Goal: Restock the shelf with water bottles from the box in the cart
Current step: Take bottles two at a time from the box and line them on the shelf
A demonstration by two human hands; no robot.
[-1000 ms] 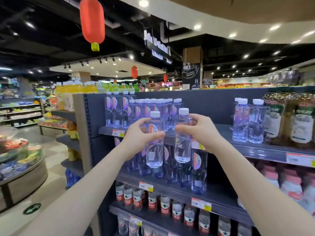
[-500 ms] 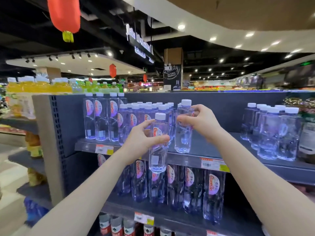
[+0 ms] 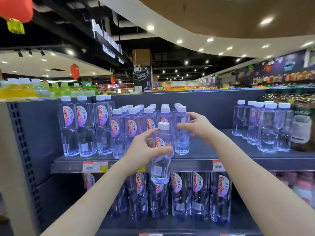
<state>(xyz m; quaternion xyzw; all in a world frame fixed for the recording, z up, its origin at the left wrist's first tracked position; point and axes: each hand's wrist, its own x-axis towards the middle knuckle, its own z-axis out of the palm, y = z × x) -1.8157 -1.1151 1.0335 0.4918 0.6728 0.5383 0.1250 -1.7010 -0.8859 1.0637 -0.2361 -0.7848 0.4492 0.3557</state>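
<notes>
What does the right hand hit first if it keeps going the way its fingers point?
The right hand points left and slightly inward at the bottle just set on the shelf. Its fingertips look at or nearly on it, so that bottle comes first; depth is unclear.

Left hand grips bottle; right hand open.

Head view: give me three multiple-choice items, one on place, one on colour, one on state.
1. Where is the bottle nearest the right hand?
A. standing on the top shelf
B. in a cart
C. on the floor

2. What colour are the water bottle caps?
A. red
B. white
C. green

3. What is the left hand doing?
A. resting empty
B. gripping a price tag
C. gripping a water bottle

Answers: 1 A, the just-placed bottle stands on the top shelf; 2 B, every cap is white; 3 C, its fingers wrap the held bottle in front of the shelf edge.
</notes>
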